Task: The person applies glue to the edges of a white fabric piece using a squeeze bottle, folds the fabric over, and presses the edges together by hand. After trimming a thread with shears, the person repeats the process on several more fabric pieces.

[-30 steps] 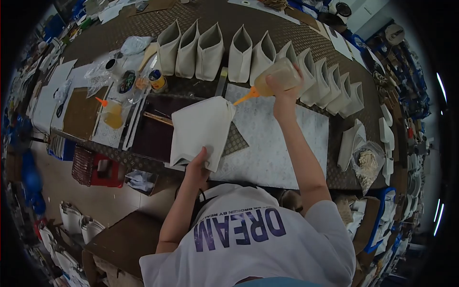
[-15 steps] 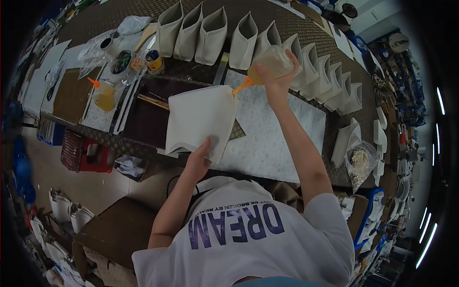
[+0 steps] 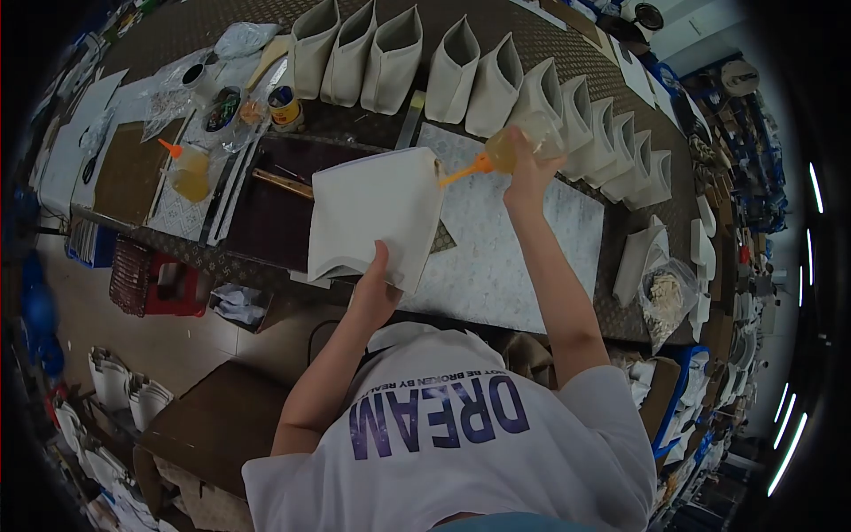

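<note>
A white fabric pouch point(image 3: 377, 208) is gripped at its lower edge by my left hand point(image 3: 374, 293), thumb on top and the other fingers hidden beneath. My right hand point(image 3: 533, 173) is wrapped round a clear squeeze bottle point(image 3: 530, 142) of yellowish liquid, tilted to the left. The tip of its orange nozzle point(image 3: 461, 170) is at the pouch's upper right edge; whether they touch I cannot tell. Under the pouch's right side lies a small brown patterned piece point(image 3: 443, 238), on a pale grey board point(image 3: 514, 257).
Several similar pouches point(image 3: 390, 66) stand in a curved row along the back. To the left are a second glue-like bottle point(image 3: 191, 175), a yellow tin point(image 3: 284, 110) and a dark board point(image 3: 270, 208). A plastic bag of scraps point(image 3: 663, 297) lies at the right.
My right hand and the bottle have moved slightly right and down, and the bottle lies flatter. The nozzle tip has shifted a little down and right. The pouch has barely moved.
</note>
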`<state>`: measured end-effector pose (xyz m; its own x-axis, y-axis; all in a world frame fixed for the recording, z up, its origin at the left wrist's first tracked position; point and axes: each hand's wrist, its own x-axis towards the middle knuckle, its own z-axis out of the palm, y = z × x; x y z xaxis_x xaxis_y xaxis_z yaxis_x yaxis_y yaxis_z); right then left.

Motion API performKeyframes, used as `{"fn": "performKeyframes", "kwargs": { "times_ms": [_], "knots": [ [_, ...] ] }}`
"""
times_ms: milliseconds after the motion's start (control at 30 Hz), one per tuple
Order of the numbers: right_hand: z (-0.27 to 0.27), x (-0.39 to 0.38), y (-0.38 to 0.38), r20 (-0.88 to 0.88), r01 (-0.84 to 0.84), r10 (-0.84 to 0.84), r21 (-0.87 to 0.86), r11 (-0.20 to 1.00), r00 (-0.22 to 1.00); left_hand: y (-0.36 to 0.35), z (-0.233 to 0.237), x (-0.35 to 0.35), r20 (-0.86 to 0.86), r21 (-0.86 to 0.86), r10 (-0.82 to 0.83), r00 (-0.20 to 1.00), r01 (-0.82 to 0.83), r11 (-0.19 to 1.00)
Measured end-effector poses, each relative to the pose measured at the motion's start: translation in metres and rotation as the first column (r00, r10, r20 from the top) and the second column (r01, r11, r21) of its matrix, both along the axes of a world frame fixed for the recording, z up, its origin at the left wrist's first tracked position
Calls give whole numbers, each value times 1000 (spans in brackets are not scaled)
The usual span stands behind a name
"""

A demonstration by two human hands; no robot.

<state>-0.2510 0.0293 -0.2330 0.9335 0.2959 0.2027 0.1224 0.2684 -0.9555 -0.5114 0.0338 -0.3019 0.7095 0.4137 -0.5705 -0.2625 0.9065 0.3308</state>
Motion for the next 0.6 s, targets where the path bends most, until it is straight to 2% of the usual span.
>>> {"fn": "performKeyframes", "kwargs": {
  "times_ms": [67, 200, 300, 400, 600],
  "knots": [
    [-3, 0, -8, -98, 11, -10, 2, 1000, 995, 3, 8, 4, 23, 20, -6, 1000, 6, 1000],
    [-12, -4, -25, -145, -66, 68, 13, 998, 987, 6, 6, 14, -20, 60, -3, 1000, 4, 998],
    [-6, -22, -35, -149, -48, 48, 7, 999, 988, 6, 8, 21, -27, 84, -2, 1000, 5, 996],
    [-2, -36, -46, -138, -38, 37, -6, 999, 990, 8, 4, 25, 63, 140, -50, 997, 40, 989],
    [-2, -64, -72, -145, -93, 84, -54, 994, 986, 5, 11, 36, 84, 139, -4, 996, -7, 990]
  ]
}}
